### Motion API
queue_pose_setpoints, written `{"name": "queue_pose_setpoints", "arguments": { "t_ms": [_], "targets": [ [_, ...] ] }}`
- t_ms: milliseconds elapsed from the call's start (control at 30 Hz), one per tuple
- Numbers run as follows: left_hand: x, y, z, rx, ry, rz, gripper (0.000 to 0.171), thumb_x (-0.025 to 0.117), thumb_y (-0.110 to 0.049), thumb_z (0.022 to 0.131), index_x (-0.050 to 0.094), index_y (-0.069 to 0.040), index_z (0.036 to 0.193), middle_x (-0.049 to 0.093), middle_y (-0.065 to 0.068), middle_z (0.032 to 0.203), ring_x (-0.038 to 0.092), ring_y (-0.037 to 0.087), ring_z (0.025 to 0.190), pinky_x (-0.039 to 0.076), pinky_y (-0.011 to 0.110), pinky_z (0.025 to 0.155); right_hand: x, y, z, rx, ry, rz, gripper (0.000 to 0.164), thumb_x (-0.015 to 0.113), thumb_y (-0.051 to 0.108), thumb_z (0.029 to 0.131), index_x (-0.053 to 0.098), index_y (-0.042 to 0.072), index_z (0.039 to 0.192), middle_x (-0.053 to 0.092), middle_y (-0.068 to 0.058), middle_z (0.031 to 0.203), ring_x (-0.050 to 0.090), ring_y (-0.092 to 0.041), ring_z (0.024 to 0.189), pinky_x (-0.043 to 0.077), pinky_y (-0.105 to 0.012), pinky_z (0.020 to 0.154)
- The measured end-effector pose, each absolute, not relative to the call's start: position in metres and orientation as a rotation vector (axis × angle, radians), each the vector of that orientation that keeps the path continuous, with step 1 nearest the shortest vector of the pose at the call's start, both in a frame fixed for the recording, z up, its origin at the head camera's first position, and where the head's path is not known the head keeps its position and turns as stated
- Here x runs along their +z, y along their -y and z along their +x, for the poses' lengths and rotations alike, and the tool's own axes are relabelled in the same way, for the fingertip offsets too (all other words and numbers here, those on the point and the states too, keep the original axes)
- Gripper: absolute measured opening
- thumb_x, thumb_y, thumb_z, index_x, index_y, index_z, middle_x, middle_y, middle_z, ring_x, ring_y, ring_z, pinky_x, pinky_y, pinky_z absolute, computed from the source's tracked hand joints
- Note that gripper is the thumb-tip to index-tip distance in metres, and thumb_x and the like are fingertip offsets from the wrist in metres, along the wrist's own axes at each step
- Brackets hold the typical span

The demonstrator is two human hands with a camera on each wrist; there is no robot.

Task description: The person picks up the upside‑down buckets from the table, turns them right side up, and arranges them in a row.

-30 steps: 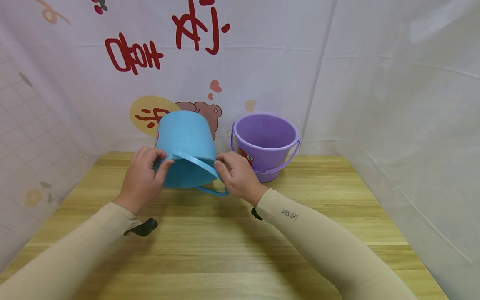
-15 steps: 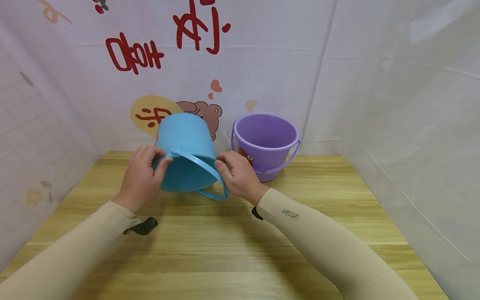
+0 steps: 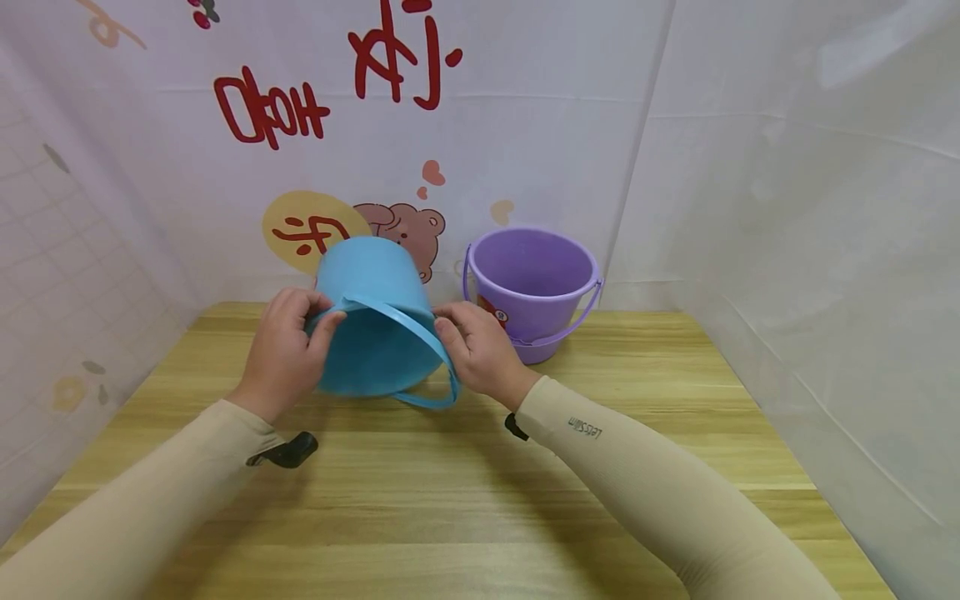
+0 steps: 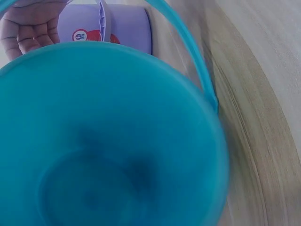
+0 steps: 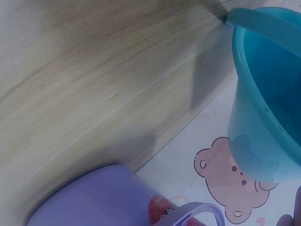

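Observation:
A light blue plastic bucket (image 3: 373,271) is tipped on its side above the table, its mouth facing me and somewhat downward. My left hand (image 3: 283,354) pinches the rim at the left, thumb on the inner side. At the right of the rim, my right hand (image 3: 483,350) grips it with thumb and fingers. The bucket's handle (image 3: 412,327) hangs across the mouth and loops out near the right hand. In the left wrist view the bucket's inside (image 4: 117,108) shows nothing loose in the visible part. The right wrist view catches the bucket's outer wall (image 5: 256,127).
A purple bucket (image 3: 534,321) stands upright on the wooden table (image 3: 420,500), just behind my right hand, its handle folded down at the front. White printed sheeting (image 3: 540,125) encloses the back and both sides of the table.
The blue bucket has tilted further in my hands: its base has dropped, and its mouth has turned more toward me. The handle loop hangs lower. Both hands keep nearly the same places.

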State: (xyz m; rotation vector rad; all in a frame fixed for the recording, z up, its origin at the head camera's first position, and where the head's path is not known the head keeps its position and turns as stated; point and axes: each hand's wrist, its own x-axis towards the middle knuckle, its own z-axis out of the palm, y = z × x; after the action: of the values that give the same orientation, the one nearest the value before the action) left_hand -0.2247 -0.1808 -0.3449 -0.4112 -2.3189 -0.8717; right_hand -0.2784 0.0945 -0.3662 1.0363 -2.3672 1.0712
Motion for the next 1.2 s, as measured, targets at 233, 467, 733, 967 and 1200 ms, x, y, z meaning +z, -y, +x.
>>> {"name": "queue_pose_setpoints", "arguments": {
  "t_ms": [233, 467, 733, 967, 1200],
  "targets": [
    [-0.343, 0.178, -0.225, -0.898, 2.313, -0.393, 0.018, 0.065, -0.011, 0.105, 0.060, 0.006, 0.108, 0.055, 0.018, 0.101, 0.048, 0.025, 0.095, 0.038, 0.034, 0.080, -0.364, -0.096, -0.278, 1.097, 2.335, 1.048, 0.034, 0.045, 0.020, 0.112, 0.069, 0.002, 0.127, 0.073, -0.013, 0.122, 0.067, -0.029, 0.117, 0.053, -0.045, 0.106],
    [-0.341, 0.176, -0.227, -0.910, 2.342, -0.366, 0.020, 0.064, -0.014, 0.106, 0.060, 0.005, 0.109, 0.056, 0.017, 0.103, 0.049, 0.026, 0.097, 0.040, 0.034, 0.079, -0.362, -0.097, -0.277, 1.131, 2.357, 1.029, 0.035, 0.044, 0.021, 0.112, 0.069, 0.003, 0.128, 0.073, -0.012, 0.124, 0.067, -0.028, 0.118, 0.053, -0.045, 0.107],
    [-0.339, 0.174, -0.228, -0.956, 2.376, -0.316, 0.022, 0.061, -0.018, 0.108, 0.060, 0.005, 0.111, 0.056, 0.018, 0.108, 0.049, 0.027, 0.099, 0.042, 0.034, 0.081, -0.360, -0.099, -0.275, 1.199, 2.369, 1.026, 0.037, 0.042, 0.021, 0.112, 0.069, 0.003, 0.131, 0.072, -0.013, 0.127, 0.066, -0.028, 0.122, 0.053, -0.046, 0.107],
    [-0.337, 0.175, -0.229, -0.979, 2.419, -0.287, 0.026, 0.059, -0.021, 0.109, 0.060, 0.004, 0.114, 0.056, 0.018, 0.113, 0.051, 0.029, 0.101, 0.046, 0.038, 0.083, -0.360, -0.103, -0.277, 1.280, 2.419, 1.019, 0.041, 0.039, 0.022, 0.114, 0.069, 0.008, 0.137, 0.071, -0.010, 0.134, 0.064, -0.025, 0.129, 0.052, -0.044, 0.111],
    [-0.334, 0.176, -0.229, -1.018, 2.439, -0.258, 0.029, 0.056, -0.024, 0.110, 0.059, 0.004, 0.117, 0.055, 0.018, 0.113, 0.051, 0.029, 0.101, 0.046, 0.037, 0.082, -0.359, -0.106, -0.276, 1.352, 2.311, 1.155, 0.046, 0.039, 0.025, 0.114, 0.052, 0.005, 0.154, 0.060, -0.011, 0.152, 0.057, -0.024, 0.142, 0.047, -0.040, 0.118]
  ]
}}
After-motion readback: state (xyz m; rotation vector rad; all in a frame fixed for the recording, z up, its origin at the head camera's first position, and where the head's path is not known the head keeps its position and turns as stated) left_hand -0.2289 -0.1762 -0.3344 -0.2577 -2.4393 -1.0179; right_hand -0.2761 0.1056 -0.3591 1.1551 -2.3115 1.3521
